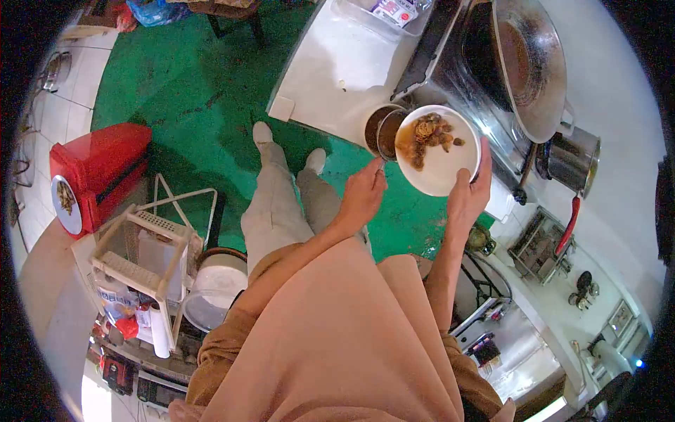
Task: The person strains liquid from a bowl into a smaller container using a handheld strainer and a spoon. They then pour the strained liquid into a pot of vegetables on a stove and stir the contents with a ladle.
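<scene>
My left hand (364, 190) is closed around the handle of what looks like a small round strainer (387, 135) with a metal rim and a dark inside. The strainer's head is right beside the left rim of a white plate (434, 177), over a round pot (375, 125) with brown contents at the counter's edge. On the plate lie brown, wet-looking food pieces (430, 132), with brown liquid along the left side. My right hand (470, 190) grips the plate's right edge, thumb on top and fingers underneath.
A large wok (531, 67) leans over the stove on the right, near a metal saucepan (571, 160) with a red handle. A clear plastic container (383, 13) sits on the white counter (327, 77). To the left stand a red bin (105, 172) and a cream rack (144, 246).
</scene>
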`<state>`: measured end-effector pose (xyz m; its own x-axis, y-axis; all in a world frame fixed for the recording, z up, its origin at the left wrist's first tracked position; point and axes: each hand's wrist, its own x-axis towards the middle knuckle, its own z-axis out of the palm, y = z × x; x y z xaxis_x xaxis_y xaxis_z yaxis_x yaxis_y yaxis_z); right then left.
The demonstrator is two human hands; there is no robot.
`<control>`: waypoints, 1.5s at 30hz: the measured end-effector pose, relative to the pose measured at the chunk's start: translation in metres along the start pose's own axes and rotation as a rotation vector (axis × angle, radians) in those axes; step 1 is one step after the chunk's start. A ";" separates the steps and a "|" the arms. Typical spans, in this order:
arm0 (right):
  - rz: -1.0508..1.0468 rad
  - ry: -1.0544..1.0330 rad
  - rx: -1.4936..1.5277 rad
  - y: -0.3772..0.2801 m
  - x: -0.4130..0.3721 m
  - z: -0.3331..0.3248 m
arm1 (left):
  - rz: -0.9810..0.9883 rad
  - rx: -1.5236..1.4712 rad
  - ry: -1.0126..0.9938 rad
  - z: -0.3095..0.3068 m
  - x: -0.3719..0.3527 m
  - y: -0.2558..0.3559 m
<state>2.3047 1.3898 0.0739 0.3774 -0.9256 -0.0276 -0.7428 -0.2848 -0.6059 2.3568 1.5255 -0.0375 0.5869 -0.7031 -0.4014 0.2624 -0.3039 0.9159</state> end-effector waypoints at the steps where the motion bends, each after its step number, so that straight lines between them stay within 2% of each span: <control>1: -0.001 0.006 -0.036 -0.001 0.000 0.000 | -0.006 -0.005 -0.003 -0.001 0.000 0.002; 9: -0.029 0.004 -0.092 -0.004 0.000 0.000 | 0.050 -0.001 0.017 0.000 -0.001 0.001; 30: -0.017 0.030 -0.129 -0.010 -0.001 0.002 | -0.050 -0.016 0.004 0.001 0.000 0.001; 32: -0.114 0.044 -0.254 -0.002 -0.001 0.002 | -0.066 -0.017 -0.020 0.000 0.000 0.001; 35: -0.235 0.067 -0.271 -0.001 0.000 0.003 | -0.059 -0.002 -0.017 0.000 0.001 0.002; 36: -0.235 0.066 -0.272 -0.006 -0.001 0.002 | -0.059 -0.002 -0.017 0.000 0.000 0.001; 38: -0.008 0.015 -0.191 -0.017 -0.004 0.002 | -0.011 -0.018 -0.009 0.000 -0.001 0.000; 45: -0.007 0.020 -0.209 -0.020 -0.005 0.002 | -0.016 -0.016 -0.010 0.001 0.000 0.000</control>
<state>2.3188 1.4009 0.0844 0.3738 -0.9275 -0.0072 -0.8395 -0.3351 -0.4277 2.3561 1.5253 -0.0377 0.5748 -0.7045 -0.4163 0.2838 -0.3055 0.9089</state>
